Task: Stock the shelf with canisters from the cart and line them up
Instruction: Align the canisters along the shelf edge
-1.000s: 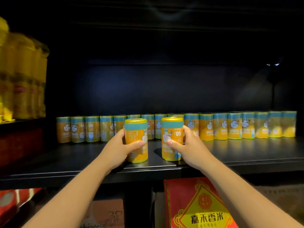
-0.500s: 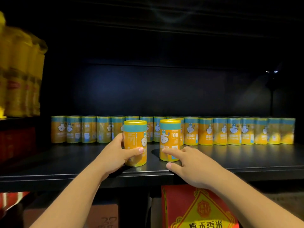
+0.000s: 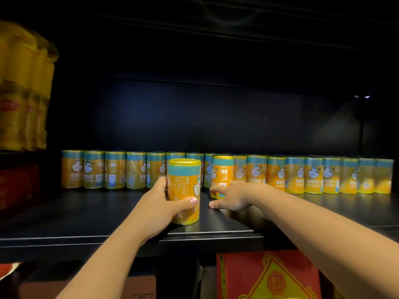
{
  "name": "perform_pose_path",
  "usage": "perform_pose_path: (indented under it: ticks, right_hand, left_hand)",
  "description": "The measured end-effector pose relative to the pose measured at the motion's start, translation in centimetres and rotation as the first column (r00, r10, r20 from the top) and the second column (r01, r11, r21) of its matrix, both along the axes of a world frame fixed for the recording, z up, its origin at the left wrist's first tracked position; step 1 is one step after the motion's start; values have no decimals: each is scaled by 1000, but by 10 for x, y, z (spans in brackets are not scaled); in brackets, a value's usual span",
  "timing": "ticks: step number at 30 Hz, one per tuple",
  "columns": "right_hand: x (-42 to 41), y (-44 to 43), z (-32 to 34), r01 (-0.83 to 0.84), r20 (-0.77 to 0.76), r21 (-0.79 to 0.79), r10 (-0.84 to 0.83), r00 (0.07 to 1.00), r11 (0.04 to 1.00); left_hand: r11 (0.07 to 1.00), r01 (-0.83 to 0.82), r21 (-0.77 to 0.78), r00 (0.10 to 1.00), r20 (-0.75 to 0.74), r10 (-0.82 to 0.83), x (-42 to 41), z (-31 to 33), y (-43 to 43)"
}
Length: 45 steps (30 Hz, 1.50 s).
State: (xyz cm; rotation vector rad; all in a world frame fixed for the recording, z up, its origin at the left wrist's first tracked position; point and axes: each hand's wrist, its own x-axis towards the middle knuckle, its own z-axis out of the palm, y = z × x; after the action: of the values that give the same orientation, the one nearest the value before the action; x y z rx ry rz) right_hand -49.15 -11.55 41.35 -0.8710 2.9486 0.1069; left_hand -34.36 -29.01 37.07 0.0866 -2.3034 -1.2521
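I have one head-worn view, facing into the shelf. It sits near the front edge, looking slightly down.

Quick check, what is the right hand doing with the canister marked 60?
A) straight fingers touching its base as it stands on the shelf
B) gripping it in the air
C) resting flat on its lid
A: the right hand reaches straight fingers to the foot of the canister marked 60, upright on the shelf.
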Motion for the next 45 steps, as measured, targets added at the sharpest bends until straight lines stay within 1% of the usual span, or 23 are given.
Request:
perform_pose_path:
  ticks: [4,7,10,13,17,19,22,25,26,27,28,30,31,32,35,38,41,43,45]
  right_hand:
    - [-23,-11,2,3,29,6,-3,1000,1000]
    - [-41,-16,-4,12,2,-23,-12,1000,1000]
    - [-45,-18,-4,19,-19,-40,-19,1000,999]
    - [-38,-14,-4,-7,14,-62,7,1000,998]
    - [-18,8,-2,-70,93,2,69,993,998]
    - [-8,26,-4,-85,108,26,81,991,996]
    - [4,54,-17,-89,89,-59,94,992,994]
    - [17,74,-29,-101,66,-233,119,991,967]
    - [20,78,-31,-98,69,-276,121,990,956]
    - [21,80,-32,-98,70,-303,125,990,948]
    - [22,81,-33,-100,70,-318,129,989,943]
    - [21,80,-35,-101,70,-328,131,989,939]
    - [18,80,-35,-102,67,-337,132,989,936]
    - [15,79,-37,-104,65,-349,135,989,931]
    - [10,79,-40,-105,59,-384,138,989,917]
    - [6,80,-40,-112,57,-410,148,987,905]
    - [3,79,-40,-113,51,-428,149,987,897]
    - [0,80,-41,-115,46,-432,149,988,895]
    - [-3,80,-43,-119,39,-427,150,988,897]
  left_hand:
    - [1000,17,-3,1000,1,-17,-2,-1,-2]
    - [1000,19,3,1000,2,-19,-5,-1,-3]
    - [1000,22,13,1000,3,-22,-5,-1,-4]
    - [1000,15,5,1000,15,-15,-4,-1,-4]
    - [999,-24,-32,1000,7,24,-2,-2,-1]
    - [998,-28,-57,1000,-4,28,-2,-1,1]
    - [993,-49,-111,999,6,50,0,3,6]
    - [976,-156,-151,987,-66,148,7,5,10]
    - [959,-208,-192,976,-110,189,14,5,13]
    - [933,-244,-266,966,-151,209,20,3,14]
    - [894,-249,-374,966,-160,202,26,-1,15]
    - [801,-170,-574,984,-58,168,36,-8,17]
    - [760,-121,-638,986,12,167,37,-11,16]
    - [740,-82,-667,983,70,172,36,-11,16]
    - [736,-11,-677,960,198,197,23,4,18]
    - [650,49,-758,907,307,289,-11,17,11]
    - [589,127,-798,852,392,347,-51,23,3]
    - [578,191,-794,813,458,359,-73,26,-4]
    - [590,253,-767,774,526,352,-88,27,-10]
